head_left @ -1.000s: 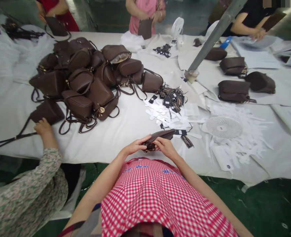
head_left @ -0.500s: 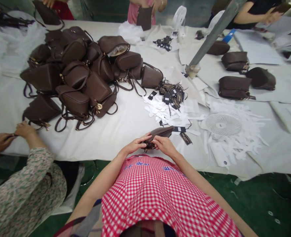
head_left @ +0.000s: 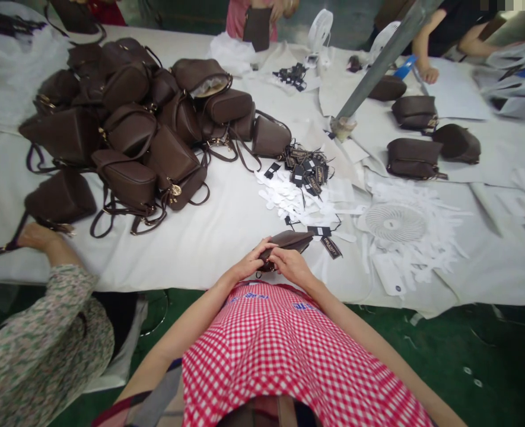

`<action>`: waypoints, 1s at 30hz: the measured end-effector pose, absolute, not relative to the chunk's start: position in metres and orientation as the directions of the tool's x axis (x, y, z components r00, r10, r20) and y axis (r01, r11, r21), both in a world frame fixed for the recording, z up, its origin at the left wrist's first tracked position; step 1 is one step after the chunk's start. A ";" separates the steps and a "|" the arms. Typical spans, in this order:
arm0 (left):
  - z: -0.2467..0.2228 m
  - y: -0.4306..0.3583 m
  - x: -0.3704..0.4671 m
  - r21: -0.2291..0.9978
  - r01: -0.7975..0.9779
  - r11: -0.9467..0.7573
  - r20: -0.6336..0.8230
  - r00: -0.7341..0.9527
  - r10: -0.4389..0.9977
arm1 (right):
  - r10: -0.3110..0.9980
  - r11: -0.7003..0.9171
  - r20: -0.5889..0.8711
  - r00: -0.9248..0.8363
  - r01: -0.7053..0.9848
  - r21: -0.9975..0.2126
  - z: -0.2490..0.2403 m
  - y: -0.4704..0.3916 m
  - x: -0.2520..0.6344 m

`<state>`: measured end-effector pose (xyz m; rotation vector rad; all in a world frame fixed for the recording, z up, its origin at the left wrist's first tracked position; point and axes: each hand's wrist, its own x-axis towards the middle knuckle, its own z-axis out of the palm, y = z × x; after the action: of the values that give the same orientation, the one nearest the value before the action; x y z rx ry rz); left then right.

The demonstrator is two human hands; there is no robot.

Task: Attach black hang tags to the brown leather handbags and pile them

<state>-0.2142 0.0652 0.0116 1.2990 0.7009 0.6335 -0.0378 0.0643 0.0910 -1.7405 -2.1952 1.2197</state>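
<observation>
A small brown bag (head_left: 292, 239) lies at the table's front edge, close to my apron. My left hand (head_left: 254, 260) grips its left end, fingers over the top. Pinched at the bag's near side, my right hand (head_left: 290, 264) holds a small part near the metal fittings, too small to make out. Just right of the bag lie a black tag with gold lettering (head_left: 331, 247) and a black-and-white tag (head_left: 319, 230). Beyond them are a heap of black tags (head_left: 306, 169) and white strips (head_left: 280, 196).
Many brown bags (head_left: 126, 178) are piled at the left. A white fan (head_left: 393, 222) lies among white strips at the right, and a grey pole (head_left: 369, 77) rises behind. A co-worker's hand (head_left: 37, 236) is at far left; other people stand across the table.
My hands stay at the bag, with slight finger movement. The left co-worker's hands have drawn a strap out to the left. Across the table at right, a person's hand has come down onto the white sheets.
</observation>
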 end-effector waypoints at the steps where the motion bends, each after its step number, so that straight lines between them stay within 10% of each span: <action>1: 0.011 0.067 -0.216 0.987 -0.034 0.158 -0.096 0.660 0.745 | 0.861 0.014 -0.395 -0.321 0.791 -0.612 0.091 0.064 -0.037; 9: 0.004 0.055 -0.204 0.999 0.000 0.036 -0.030 0.553 0.833 | 0.822 0.125 -0.362 -0.439 0.760 -0.638 0.091 0.062 -0.039; 17: 0.011 0.063 -0.188 0.998 0.059 -0.008 -0.013 0.341 0.940 | 0.881 0.200 -0.337 -0.332 0.907 -0.370 0.103 0.074 -0.048; 23: 0.021 0.069 -0.192 0.998 0.053 0.040 -0.059 0.433 0.899 | 0.785 0.560 -0.187 -0.591 0.805 -0.196 0.113 0.085 -0.013; 30: 0.020 0.067 -0.233 0.972 0.027 0.232 -0.230 0.286 0.930 | 0.866 0.429 -0.150 -0.478 0.862 -0.271 0.082 0.112 0.001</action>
<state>-0.2325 0.0669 0.0199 1.1551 1.0922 0.8299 0.0008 0.1122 0.0825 -1.5989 -2.6447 0.4902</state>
